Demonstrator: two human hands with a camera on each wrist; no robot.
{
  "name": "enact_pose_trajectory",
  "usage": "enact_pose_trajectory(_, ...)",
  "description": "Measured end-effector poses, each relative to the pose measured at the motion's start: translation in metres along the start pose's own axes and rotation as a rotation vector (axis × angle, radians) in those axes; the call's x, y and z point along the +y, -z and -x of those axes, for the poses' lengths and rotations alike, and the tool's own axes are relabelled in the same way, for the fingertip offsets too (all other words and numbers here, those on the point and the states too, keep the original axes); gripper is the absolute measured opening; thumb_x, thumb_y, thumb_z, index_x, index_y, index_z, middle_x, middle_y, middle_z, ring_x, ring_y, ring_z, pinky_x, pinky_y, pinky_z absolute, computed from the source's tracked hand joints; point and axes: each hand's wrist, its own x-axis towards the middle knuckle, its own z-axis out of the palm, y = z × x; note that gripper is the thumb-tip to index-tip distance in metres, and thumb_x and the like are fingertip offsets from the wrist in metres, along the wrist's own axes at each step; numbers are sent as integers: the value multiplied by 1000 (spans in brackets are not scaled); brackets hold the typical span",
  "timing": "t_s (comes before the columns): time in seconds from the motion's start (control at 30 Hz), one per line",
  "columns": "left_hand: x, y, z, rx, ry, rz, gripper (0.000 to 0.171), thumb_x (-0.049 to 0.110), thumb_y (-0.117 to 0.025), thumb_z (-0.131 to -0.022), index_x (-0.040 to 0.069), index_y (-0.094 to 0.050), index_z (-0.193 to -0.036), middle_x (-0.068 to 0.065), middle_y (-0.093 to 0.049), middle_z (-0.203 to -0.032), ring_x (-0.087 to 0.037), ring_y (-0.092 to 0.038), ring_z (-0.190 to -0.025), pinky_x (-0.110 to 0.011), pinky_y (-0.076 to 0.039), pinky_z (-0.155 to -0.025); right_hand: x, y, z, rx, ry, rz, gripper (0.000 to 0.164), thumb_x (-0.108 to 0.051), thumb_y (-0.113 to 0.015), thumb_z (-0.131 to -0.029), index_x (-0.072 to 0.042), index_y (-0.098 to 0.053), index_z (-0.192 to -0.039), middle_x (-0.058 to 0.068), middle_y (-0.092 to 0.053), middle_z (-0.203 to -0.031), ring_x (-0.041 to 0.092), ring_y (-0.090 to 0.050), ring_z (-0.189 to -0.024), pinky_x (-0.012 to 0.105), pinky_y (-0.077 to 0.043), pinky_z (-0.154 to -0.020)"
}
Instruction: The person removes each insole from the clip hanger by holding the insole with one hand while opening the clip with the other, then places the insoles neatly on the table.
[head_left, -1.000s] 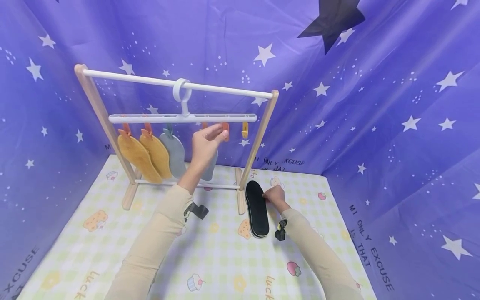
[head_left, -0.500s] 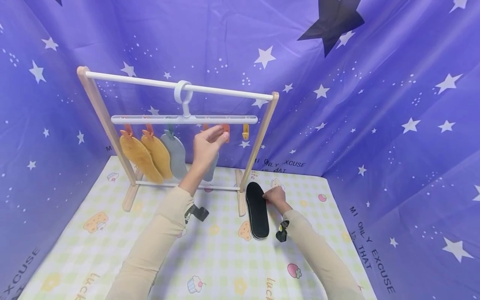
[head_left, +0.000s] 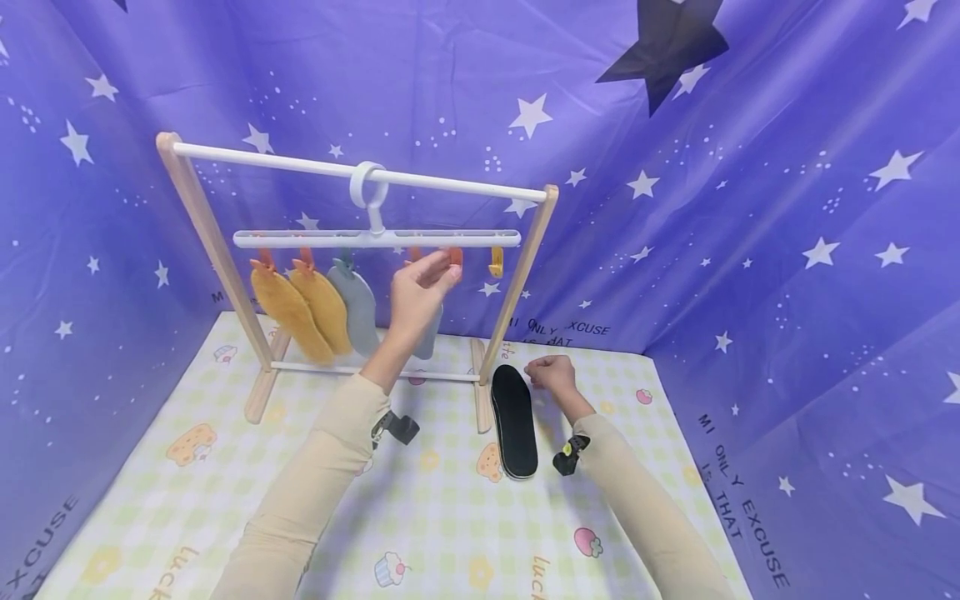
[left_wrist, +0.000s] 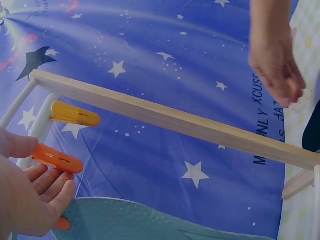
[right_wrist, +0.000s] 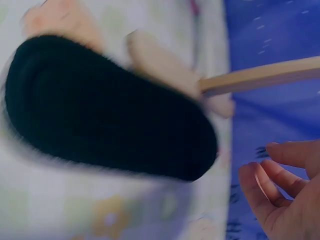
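In the head view my left hand [head_left: 417, 298] is raised to the hanger [head_left: 375, 239] and pinches an orange clip [left_wrist: 57, 158] between thumb and fingers. Nothing hangs from that clip. To its right is a bare yellow clip [head_left: 496, 262]. A grey-blue insole [head_left: 429, 333] hangs partly hidden behind the left hand. Two mustard insoles [head_left: 288, 310] and another grey-blue insole [head_left: 354, 308] hang farther left. My right hand [head_left: 553, 375] hovers beside a black insole [head_left: 514, 423] on the table, apart from it. Its fingers are loosely bent and hold nothing, as the right wrist view shows.
A wooden rack [head_left: 517, 283] with a white top rail [head_left: 285, 161] carries the hanger by its hook. Its right foot [head_left: 481, 400] stands close beside the black insole. A checked cloth [head_left: 442, 533] covers the table, with a purple starry curtain [head_left: 750, 208] behind.
The hanger and its insoles have shifted slightly to the right, with my left hand still on the orange clip. My right hand has come off the black insole's edge and lifted away.
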Motion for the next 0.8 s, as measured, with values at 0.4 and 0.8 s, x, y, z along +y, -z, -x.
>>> enact_pose_trajectory(0.4,10,3,13,152,-278,-240,23,14,-76,-92,-1,-77,-109,-17,-78,-104,-27,-78,-91,-28,-63,-83,-59,7,23,33,244,-234,23,-9,-71,-94,9,-73,-107,17,-75,-91,9,-68,-69,30,-65,-73)
enact_pose_trajectory(0.8,10,42,15,359,-264,-104,16,10,-70,-93,-4,-75,-99,-23,-75,-96,4,-64,-77,-16,-55,-78,-100,-9,53,85,563,-272,20,-8,-72,-95,10,-74,-103,33,-72,-98,-4,-65,-69,23,-62,-71)
